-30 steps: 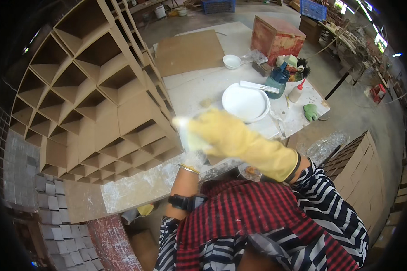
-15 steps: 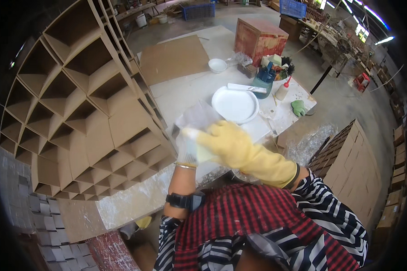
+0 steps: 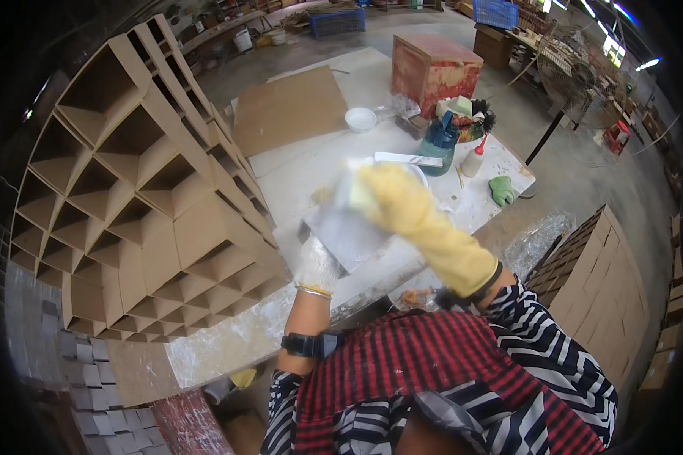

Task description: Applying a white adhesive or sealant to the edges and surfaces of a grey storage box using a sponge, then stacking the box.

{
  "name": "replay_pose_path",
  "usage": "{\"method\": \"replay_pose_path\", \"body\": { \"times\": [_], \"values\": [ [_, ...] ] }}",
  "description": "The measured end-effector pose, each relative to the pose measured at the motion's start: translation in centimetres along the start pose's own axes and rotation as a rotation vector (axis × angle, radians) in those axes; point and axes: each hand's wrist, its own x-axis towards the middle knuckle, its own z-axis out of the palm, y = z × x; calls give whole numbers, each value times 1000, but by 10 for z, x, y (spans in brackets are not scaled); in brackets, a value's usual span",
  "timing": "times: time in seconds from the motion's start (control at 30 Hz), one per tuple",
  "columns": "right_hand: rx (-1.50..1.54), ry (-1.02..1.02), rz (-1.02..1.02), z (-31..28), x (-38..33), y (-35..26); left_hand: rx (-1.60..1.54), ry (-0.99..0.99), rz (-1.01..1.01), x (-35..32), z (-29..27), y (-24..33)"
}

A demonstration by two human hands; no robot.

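Observation:
My left hand (image 3: 316, 265), in a white knit glove, grips the near left edge of a white-faced, box-like piece (image 3: 350, 236) above the table. My right hand (image 3: 395, 199), in a long yellow rubber glove, is closed round a pale green sponge (image 3: 357, 194) at the piece's far end. Motion smears both the sponge and the right fingers. Just beyond, a round white tray (image 3: 418, 177) is mostly covered by the yellow glove. Across it lies a flat white strip (image 3: 408, 159).
Stacked brown cardboard compartments (image 3: 152, 167) rise at the left. On the table (image 3: 288, 171) are a brown board (image 3: 288, 110), a white bowl (image 3: 360, 119), a teal jug (image 3: 439, 142), a red-tipped squeeze bottle (image 3: 473, 161), a green cloth-like item (image 3: 501, 189) and a red box (image 3: 436, 72).
My right hand with the sponge has moved away from my left hand to the piece's far end. The piece's white face now shows more, and the tray is more covered.

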Motion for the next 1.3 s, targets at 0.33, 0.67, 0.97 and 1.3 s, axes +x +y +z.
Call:
{"method": "replay_pose_path", "body": {
  "times": [0.33,0.67,0.97,1.3],
  "values": [
    [107,-278,-295,-26,10,-4,235,62,57,-21,53,-15],
    [381,415,204,-47,2,43,-123,159,280,-8,45,-9],
    [-52,288,-214,-28,-18,-6,-325,-431,430,-6,55,-17],
    [-19,243,-270,-4,-10,-14,178,-154,569,5,50,-7]
  ]
}}
